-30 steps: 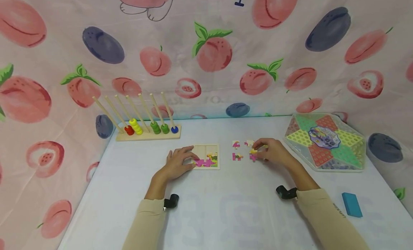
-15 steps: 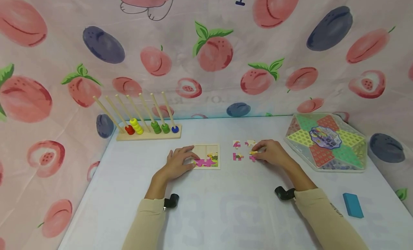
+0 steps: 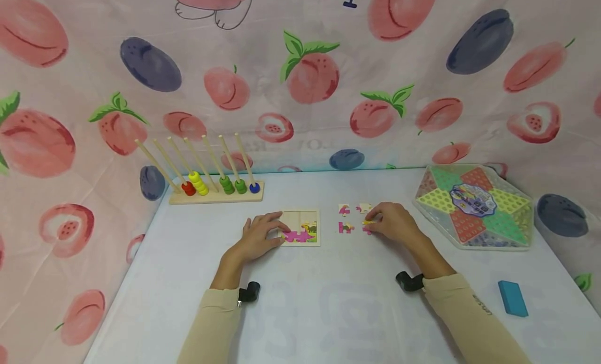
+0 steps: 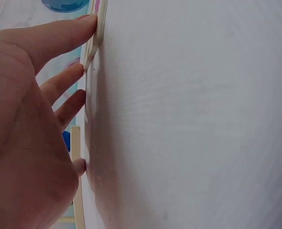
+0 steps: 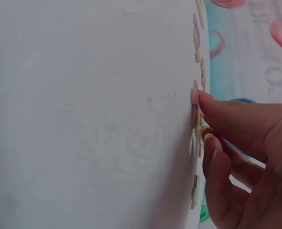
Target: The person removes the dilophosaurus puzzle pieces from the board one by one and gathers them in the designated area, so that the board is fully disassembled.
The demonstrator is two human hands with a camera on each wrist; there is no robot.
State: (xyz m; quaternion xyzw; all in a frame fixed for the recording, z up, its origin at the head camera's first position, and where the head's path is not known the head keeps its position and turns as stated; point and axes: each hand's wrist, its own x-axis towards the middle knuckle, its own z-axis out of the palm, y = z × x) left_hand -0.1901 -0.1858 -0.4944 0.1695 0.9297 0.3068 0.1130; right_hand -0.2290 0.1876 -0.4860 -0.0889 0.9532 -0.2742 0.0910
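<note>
Both hands were down on the pale worktop in front of the person. From there the scene ran from big to small. A peach-patterned cloth hung behind and to both sides. At the far right sat a hexagonal Chinese checkers board, and at the far left a wooden peg rack with 7 slanted rods and a few coloured rings. A blue block lay near the right sleeve, well apart from the rest.

The puzzle tray lay at the middle, partly filled, with pink and green pieces along its near edge and bare wood above. The left hand rested against its left edge, fingers nearly straight and fingertips pressed to the rim, gripping nothing; I judged it was there to keep the tray from sliding.

Just right of the tray lay 3 loose puzzle pieces, set out apart from one another, probably so each could be seen and taken singly. The right hand sat among them, fingers curled, pinching a yellow-and-pink piece low at the worktop. From the wrist view I could not tell whether that piece had left the surface.
</note>
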